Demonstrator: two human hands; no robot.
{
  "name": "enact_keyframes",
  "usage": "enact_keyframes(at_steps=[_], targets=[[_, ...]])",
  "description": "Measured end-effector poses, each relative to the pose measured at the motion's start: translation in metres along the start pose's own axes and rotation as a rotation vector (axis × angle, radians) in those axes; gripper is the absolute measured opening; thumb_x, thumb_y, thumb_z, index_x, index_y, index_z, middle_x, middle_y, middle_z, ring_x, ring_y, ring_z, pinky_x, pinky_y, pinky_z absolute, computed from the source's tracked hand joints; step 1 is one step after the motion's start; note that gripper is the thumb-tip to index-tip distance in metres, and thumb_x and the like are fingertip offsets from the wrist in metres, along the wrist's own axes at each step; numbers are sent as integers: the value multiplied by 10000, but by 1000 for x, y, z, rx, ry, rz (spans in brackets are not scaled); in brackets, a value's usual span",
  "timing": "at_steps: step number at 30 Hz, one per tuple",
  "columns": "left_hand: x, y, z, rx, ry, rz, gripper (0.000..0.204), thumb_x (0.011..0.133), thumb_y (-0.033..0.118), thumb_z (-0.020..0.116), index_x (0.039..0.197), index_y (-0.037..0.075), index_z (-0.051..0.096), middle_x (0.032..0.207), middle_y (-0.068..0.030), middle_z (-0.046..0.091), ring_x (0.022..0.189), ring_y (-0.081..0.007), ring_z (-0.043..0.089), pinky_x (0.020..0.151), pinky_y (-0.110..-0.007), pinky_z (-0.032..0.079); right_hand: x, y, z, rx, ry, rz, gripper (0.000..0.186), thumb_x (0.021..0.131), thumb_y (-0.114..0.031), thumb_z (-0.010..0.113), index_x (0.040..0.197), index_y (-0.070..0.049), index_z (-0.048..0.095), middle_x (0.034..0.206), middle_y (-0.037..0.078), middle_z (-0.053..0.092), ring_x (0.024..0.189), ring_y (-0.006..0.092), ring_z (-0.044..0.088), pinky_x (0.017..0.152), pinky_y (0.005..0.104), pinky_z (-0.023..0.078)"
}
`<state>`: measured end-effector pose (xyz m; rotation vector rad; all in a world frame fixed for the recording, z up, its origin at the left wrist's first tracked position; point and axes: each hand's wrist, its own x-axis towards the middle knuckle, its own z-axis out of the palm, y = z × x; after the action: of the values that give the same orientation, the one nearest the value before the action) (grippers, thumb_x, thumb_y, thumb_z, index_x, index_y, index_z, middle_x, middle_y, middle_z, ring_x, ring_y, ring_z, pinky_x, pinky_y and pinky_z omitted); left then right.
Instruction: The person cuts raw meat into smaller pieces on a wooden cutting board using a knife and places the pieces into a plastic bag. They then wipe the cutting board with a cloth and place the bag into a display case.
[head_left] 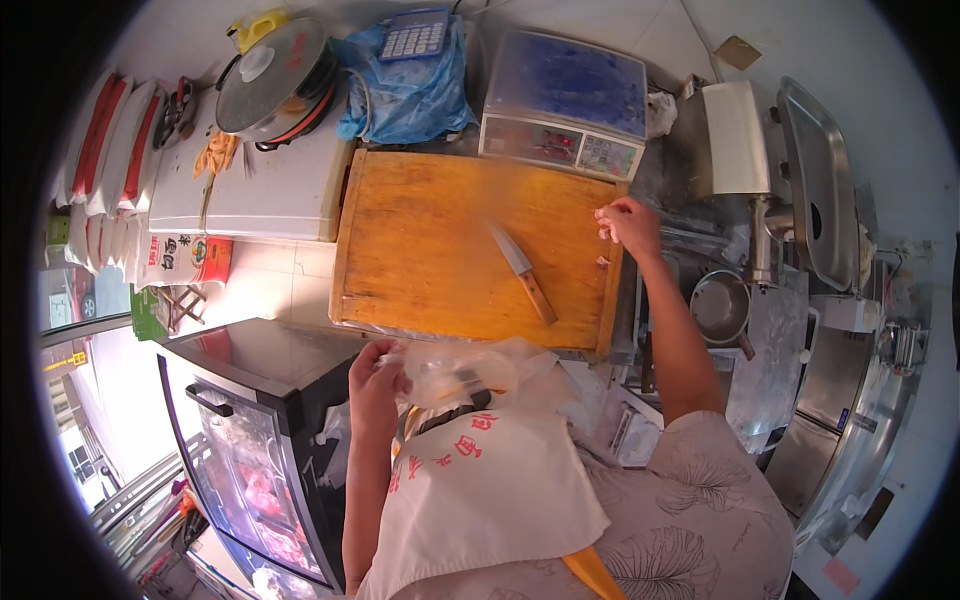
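Note:
My left hand [377,374] is closed on the edge of a clear plastic bag [455,368], which hangs loose along the front of the wooden cutting board [420,235]. Over the board's right edge, my right hand [630,228] has its fingers drawn together in a pinch. Something small and pinkish shows at the fingertips, too small to name. Just below that hand lies a small pale pink scrap [602,261]. A kitchen knife [526,276] with a wooden handle lies flat on the board, its blade pointing away from me; neither hand touches it.
Behind the board stand a digital scale [565,85] and a blue plastic bag [415,100] topped by a calculator [415,35]. A lidded pan [275,85] sits at back left. To the right are a pot [720,307] and a metal grinder [765,240]; a glass-door cabinet [245,470] stands left.

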<state>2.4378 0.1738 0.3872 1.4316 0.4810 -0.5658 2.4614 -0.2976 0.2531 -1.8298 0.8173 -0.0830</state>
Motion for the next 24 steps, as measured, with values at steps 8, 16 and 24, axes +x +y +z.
enact_keyframes(at_steps=[8,16,24], targets=[[1,3,1,31,-28,13,145,973,114,673,1062,1,654,736,8,581,567,-64,515,558,-247,445,15,31,26,-634,346,-533,182,763,-137,764,799,-47,609,843,163,583,796,414,609,679,518,503],[0,13,7,37,24,42,146,951,90,653,1058,-10,656,710,5,574,553,-77,519,548,-251,438,19,13,5,-421,147,-200,121,752,-107,751,793,-21,677,768,145,688,681,294,694,613,427,542],[7,26,20,67,70,31,174,922,125,667,1039,-3,661,705,13,560,526,-69,488,490,-255,410,-2,13,-40,668,-162,81,115,907,-118,673,963,-18,682,959,85,708,884,189,692,692,351,566]])
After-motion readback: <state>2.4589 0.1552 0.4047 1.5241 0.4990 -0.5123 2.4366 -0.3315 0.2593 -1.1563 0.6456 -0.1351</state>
